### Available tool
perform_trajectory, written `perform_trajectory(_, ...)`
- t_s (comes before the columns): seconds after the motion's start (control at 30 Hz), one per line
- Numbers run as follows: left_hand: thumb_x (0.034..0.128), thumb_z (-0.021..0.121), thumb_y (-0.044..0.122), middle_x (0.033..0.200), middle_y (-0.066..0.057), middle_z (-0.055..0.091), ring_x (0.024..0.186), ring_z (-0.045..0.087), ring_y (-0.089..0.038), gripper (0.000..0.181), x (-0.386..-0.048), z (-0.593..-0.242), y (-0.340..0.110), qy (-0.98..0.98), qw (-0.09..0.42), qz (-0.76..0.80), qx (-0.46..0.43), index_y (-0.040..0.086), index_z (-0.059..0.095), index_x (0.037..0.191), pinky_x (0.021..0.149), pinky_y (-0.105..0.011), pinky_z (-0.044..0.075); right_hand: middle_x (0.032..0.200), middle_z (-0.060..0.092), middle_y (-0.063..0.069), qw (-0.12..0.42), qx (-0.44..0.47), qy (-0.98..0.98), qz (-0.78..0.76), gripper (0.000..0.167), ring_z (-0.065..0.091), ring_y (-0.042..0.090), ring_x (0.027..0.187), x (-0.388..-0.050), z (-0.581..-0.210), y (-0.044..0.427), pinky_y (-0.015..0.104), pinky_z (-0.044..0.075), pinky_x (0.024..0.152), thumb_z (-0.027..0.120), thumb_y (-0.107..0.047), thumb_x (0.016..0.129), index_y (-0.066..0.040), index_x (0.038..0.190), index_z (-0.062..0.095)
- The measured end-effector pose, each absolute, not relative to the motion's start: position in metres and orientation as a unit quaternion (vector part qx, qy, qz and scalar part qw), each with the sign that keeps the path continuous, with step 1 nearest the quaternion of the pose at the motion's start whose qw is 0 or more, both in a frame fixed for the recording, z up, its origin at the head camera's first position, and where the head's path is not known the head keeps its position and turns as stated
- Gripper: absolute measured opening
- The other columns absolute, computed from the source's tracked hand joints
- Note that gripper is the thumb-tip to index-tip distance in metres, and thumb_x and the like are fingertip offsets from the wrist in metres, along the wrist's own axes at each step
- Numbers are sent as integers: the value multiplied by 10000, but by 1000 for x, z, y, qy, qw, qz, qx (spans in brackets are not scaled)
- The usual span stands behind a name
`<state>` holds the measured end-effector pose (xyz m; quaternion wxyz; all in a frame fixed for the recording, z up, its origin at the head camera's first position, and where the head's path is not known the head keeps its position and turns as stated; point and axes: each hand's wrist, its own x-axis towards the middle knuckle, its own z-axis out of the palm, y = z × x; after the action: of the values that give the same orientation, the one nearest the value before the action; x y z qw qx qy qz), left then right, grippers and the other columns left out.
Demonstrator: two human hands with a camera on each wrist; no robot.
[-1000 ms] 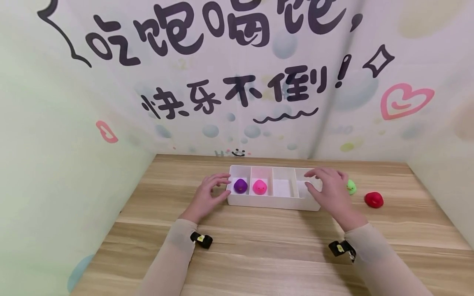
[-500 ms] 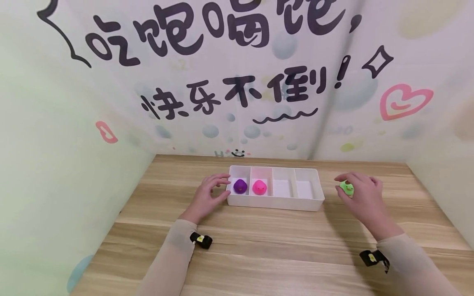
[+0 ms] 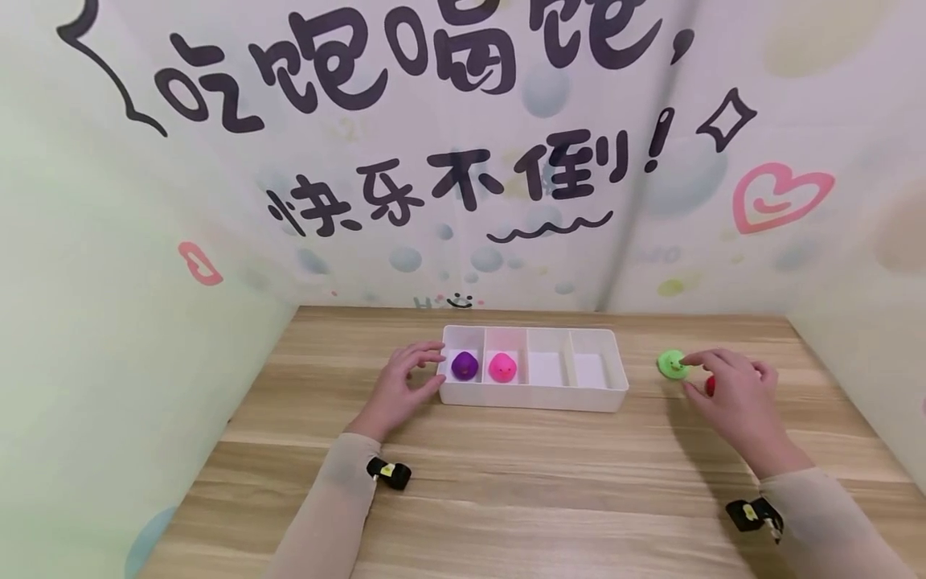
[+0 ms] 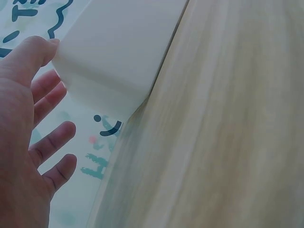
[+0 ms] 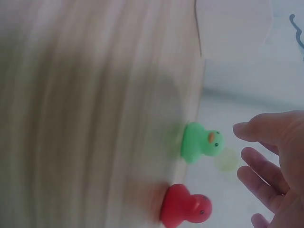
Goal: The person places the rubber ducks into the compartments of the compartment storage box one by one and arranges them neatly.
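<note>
A white divided box (image 3: 531,396) with several compartments stands on the table. A purple toy duck (image 3: 465,367) sits in its leftmost compartment and a pink toy duck (image 3: 502,367) in the one beside it. My left hand (image 3: 399,390) touches the box's left end with its thumb and fingertips, the fingers loosely extended. On the right, my right hand (image 3: 738,402) hovers with parted, slightly bent fingers and nothing between them. Just left of its fingertips is a green toy duck (image 3: 673,364). Partly hidden behind that hand lies a red toy duck (image 5: 183,207).
The wood-grain table (image 3: 506,490) meets a printed white backdrop (image 3: 347,265) along its rear edge. Pale walls close off both sides. A small black device (image 3: 391,473) is strapped at the left wrist, with a matching device (image 3: 752,515) at the right.
My right hand has moved right, from above the box's right end past the green duck to the red duck. My left hand stays at the box's left end.
</note>
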<state>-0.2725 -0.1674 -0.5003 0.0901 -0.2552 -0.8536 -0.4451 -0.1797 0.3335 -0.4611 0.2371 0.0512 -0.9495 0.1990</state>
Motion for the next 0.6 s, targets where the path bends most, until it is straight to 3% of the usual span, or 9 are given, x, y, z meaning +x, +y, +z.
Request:
perform_trajectory(0.2,947,760,242,1449,62,609,1166,564,-269,323,-272,-498,-167,-852,87,-449,-256,106,703,1234,873,-513,507,1209,616,273,219,27,-954,204,351,527,505,1104,-177,-467,350,739,162,971,805,-21,790,-64,1117,687)
perform_trajectory(0.37,953,756,237,1455,71,605,1184,547,-230,312,-272,-498,-167,-852,84,-450,-254,106,701,1231,878,-529,501,1243,577,324,184,-3,-966,184,390,476,544,1117,-177,-470,366,740,154,953,813,-60,796,-50,1157,668)
perform_trajectory(0.6,952,757,228,1453,68,606,1176,554,-247,305,-273,-499,-168,-851,86,-450,-255,113,701,1228,871,-524,499,1230,594,354,128,-37,-978,160,513,504,528,1097,-176,-471,382,767,149,959,829,-145,809,-44,1263,614)
